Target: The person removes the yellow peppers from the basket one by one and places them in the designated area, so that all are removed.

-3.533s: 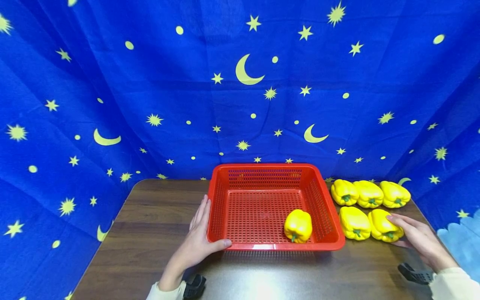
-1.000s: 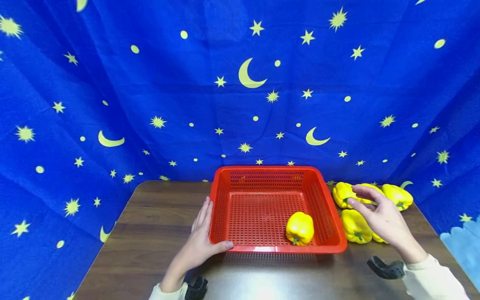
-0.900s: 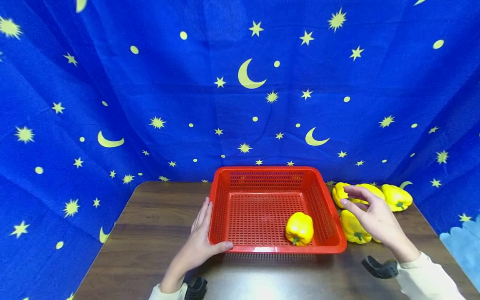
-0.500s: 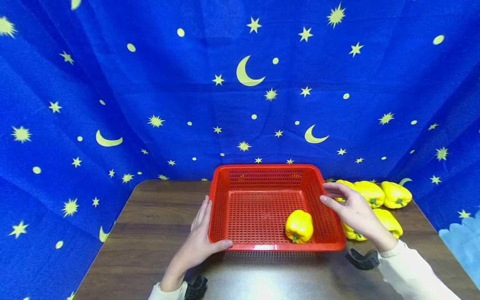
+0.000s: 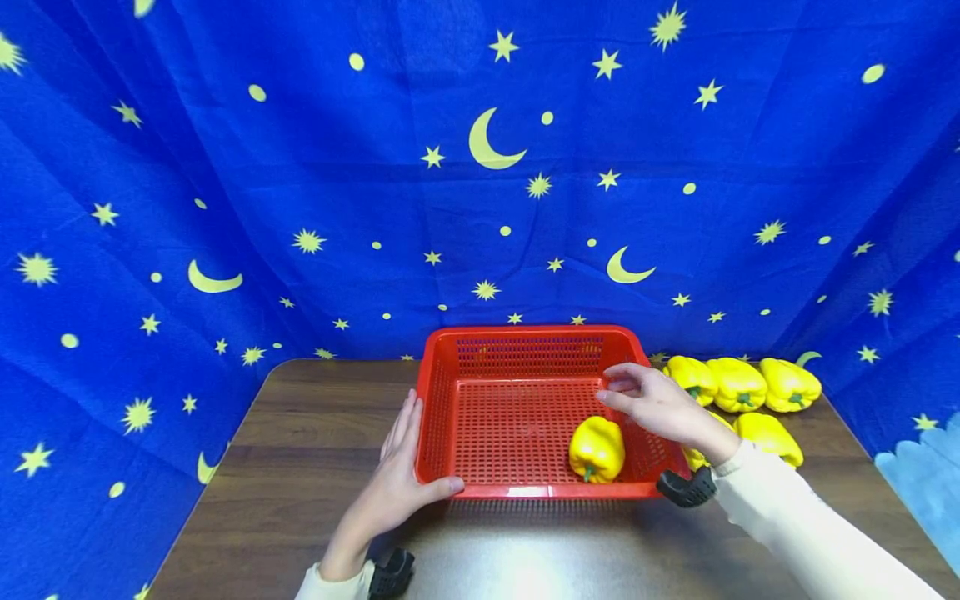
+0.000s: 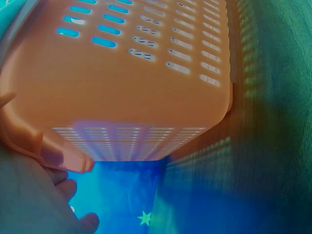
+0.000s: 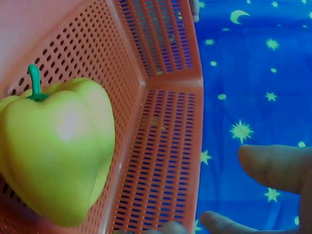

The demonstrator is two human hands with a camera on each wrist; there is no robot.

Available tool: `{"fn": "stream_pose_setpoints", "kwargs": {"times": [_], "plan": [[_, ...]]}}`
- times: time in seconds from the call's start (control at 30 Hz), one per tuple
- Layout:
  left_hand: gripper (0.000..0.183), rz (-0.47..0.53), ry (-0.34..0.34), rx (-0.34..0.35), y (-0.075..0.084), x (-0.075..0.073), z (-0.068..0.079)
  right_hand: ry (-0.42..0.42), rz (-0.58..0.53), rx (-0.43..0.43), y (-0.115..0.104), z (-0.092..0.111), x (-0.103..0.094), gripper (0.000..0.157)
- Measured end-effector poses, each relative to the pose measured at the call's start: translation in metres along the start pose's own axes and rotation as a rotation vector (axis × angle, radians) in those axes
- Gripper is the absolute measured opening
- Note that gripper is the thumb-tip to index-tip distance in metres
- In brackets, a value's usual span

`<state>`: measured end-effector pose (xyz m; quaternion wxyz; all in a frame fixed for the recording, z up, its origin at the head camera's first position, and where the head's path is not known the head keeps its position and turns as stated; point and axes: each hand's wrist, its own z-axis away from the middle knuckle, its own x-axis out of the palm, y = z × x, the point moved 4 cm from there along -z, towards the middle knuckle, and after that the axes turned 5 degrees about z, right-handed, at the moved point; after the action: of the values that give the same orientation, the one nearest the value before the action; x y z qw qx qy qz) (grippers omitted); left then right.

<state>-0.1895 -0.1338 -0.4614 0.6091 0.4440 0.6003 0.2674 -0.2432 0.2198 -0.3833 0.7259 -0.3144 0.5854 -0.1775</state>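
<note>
A red perforated basket (image 5: 487, 433) stands on the table with one yellow bell pepper (image 5: 597, 450) lying in its right front part; the same bell pepper (image 7: 63, 146) looms large in the right wrist view. My left hand (image 5: 401, 454) rests against the basket's left side, fingers straight along the outer wall and thumb on the front rim. Over the basket's right wall hovers my right hand (image 5: 660, 404), above and behind that pepper. Its thumb and fingers are apart, with nothing between them. Several more bell peppers (image 5: 738, 385) sit right of the basket, partly hidden by my right arm.
The brown wooden table (image 5: 322, 433) ends at a blue curtain (image 5: 360, 167) with yellow stars and moons, which hangs behind and at both sides. Each wrist wears a black camera mount (image 5: 686, 489).
My right hand has left the front-row pepper at the right and moved leftward, with nothing in it, past the other peppers to over the basket. The left hand keeps its place.
</note>
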Motion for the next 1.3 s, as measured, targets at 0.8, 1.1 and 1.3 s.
{"fn": "stream_pose_setpoints", "kwargs": {"times": [0.8,1.1,1.3], "plan": [[0.125,0.007,-0.005,-0.013,0.000,0.001,0.000,-0.333,-0.011,0.110,0.010,-0.031,0.032,0.059],[0.127,-0.016,-0.005,0.041,-0.003,0.000,0.000,-0.375,-0.078,0.123,0.014,-0.031,0.034,0.061],[0.126,-0.016,-0.002,0.039,-0.003,0.001,0.001,-0.406,-0.057,0.189,0.021,-0.028,0.035,0.060]]}}
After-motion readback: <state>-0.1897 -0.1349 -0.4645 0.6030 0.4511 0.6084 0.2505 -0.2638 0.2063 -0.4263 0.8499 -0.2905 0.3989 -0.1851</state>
